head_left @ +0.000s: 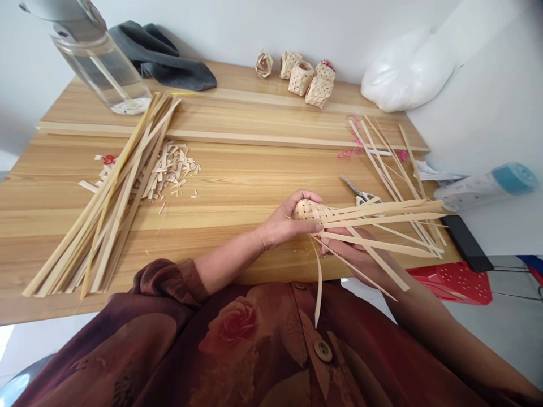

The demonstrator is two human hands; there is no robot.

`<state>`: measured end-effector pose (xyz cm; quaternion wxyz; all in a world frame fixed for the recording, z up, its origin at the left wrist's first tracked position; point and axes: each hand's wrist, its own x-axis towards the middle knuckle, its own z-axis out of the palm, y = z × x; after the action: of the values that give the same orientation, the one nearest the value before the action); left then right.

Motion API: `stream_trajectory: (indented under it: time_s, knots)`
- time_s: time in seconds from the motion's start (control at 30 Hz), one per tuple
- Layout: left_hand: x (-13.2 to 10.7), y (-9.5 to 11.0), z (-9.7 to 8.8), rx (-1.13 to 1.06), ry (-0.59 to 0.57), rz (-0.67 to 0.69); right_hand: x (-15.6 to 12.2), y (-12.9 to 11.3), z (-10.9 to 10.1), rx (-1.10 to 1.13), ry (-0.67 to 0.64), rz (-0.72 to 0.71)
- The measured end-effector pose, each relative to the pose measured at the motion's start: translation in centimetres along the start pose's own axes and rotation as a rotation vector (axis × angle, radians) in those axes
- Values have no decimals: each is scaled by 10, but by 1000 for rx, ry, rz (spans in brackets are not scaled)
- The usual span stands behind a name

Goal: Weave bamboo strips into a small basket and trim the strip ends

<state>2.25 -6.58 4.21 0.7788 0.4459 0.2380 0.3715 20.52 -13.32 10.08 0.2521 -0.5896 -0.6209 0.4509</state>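
A small, partly woven basket (313, 211) lies on its side in my hands, just above the table's front edge. My left hand (288, 217) is wrapped round its woven body, thumb along the near side. My right hand (343, 244) is closed at the basket's open end, among the loose strips (377, 217) that fan out to the right. Those strips hide part of its fingers. One thin strip (318, 288) hangs down towards my shirt. Scissors (360, 192) rest on the table just beyond the strips.
A bundle of long flat strips (123, 209) lies at left beside a heap of offcuts (172, 169). Several small woven baskets (301, 78) stand at the back. A water bottle (102, 68), a white plastic bag (403, 73), more strips (382, 164) and a phone (466, 243) surround the work area.
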Motion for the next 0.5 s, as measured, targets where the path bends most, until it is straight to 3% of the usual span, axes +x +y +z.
stream_trajectory:
  time_s: [0.17,0.37,0.5]
  knots:
    - [-1,-1,4,23,52,53,-2,4,8,95,36,-135]
    - [-2,-2,6,121,136,137,-8,24,19,23,106,-25]
    - [0,-6,6,125,165,149,-7,24,21,-18,166,-70]
